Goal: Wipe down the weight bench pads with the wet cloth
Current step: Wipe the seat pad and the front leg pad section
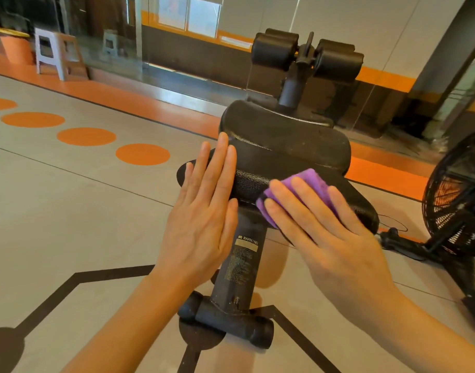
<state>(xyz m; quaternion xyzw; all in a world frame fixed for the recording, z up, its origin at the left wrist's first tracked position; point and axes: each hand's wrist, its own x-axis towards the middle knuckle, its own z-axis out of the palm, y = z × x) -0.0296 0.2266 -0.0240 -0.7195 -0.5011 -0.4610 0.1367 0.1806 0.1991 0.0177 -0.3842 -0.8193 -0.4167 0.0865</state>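
Observation:
A black weight bench stands in front of me with two pads: a near pad (251, 184) and a far pad (284, 138). My right hand (328, 232) lies flat on a folded purple cloth (309, 184), pressing it onto the right side of the near pad. My left hand (204, 211) rests flat, fingers together, against the left edge of the near pad, fingertips reaching the far pad. Black foam rollers (306, 52) sit at the far end of the bench. The cloth is partly hidden under my fingers.
The bench's black steel post with a warning label (245, 254) ends in a foot bar (225, 321) near me. A black floor fan (459, 200) with its cable stands at the right. A white stool (52, 52) is far left by a mirrored wall. Orange dots mark the grey floor.

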